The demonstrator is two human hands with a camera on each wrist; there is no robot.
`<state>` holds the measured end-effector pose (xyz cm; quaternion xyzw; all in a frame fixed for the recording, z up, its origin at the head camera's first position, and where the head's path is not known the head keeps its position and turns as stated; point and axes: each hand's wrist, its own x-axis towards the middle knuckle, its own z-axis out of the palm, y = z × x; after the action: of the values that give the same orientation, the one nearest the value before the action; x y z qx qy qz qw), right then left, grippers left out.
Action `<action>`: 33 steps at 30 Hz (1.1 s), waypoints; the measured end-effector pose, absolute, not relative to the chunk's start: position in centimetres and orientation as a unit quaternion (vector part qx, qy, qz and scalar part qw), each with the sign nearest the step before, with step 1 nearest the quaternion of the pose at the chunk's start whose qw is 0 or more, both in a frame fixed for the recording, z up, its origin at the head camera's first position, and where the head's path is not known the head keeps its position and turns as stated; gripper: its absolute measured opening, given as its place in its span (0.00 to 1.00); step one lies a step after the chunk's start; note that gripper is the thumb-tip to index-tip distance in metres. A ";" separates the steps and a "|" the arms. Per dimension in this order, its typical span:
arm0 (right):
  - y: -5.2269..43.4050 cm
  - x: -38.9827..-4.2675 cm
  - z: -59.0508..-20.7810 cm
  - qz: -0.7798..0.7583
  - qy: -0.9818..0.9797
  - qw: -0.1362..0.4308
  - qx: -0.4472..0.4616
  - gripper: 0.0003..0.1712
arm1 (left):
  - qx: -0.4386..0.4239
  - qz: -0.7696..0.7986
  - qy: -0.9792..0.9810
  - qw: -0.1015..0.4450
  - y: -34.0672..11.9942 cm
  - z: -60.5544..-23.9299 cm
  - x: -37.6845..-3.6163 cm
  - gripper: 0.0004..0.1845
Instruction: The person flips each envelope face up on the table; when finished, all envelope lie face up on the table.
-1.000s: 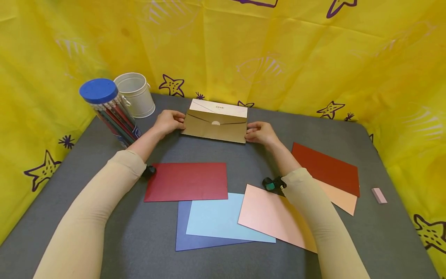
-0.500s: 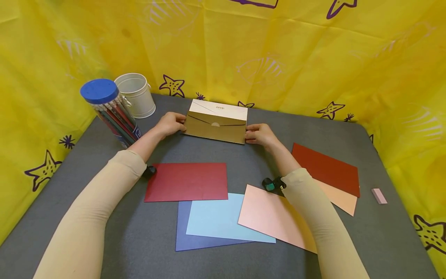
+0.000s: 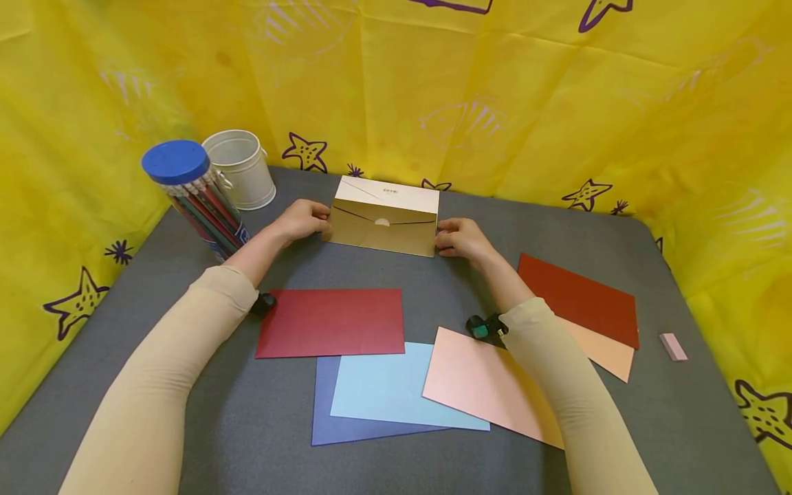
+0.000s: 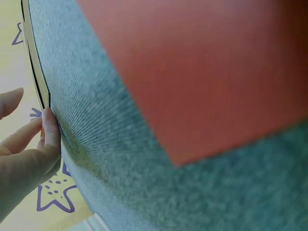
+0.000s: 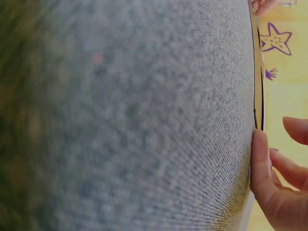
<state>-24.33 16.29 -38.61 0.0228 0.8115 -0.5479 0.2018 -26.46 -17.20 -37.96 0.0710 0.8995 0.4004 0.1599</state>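
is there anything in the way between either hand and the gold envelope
Nothing visible: the left hand has its fingers at the left edge of the gold envelope, the right hand at the right edge. The dark red sheet lies nearer the person, not between.

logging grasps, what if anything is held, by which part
Left hand and right hand touch the gold envelope at its short ends; whether they grip it cannot be told.

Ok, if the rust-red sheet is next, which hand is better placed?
Probably the right hand: it is at the right edge of the gold envelope, nearer the rust-red sheet. The left hand is at the opposite edge, farther away.
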 end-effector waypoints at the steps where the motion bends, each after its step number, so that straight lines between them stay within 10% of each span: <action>1: 16.3 -24.3 -38.5 -0.543 0.816 0.198 0.021 0.31 | 0.072 0.404 0.898 0.159 -17.2 -37.9 -26.5 0.30; 11: 15.5 -23.3 -37.9 -0.444 0.868 0.211 -0.076 0.27 | 0.150 0.419 0.879 0.173 -16.4 -35.7 -26.0 0.26; 23: 13.0 -20.7 -37.8 -0.309 0.864 0.281 -0.279 0.24 | 0.322 0.306 0.835 0.323 -12.0 -36.4 -21.9 0.24; 33: 11.5 -18.6 -37.9 -0.187 0.890 0.227 -0.349 0.32 | 0.325 0.190 0.878 0.294 -10.4 -37.1 -19.9 0.24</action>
<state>-18.60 11.46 -37.94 -0.3494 0.8896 -0.1867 0.2274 -19.90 -10.36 -37.12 0.3247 0.8785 0.1902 0.2945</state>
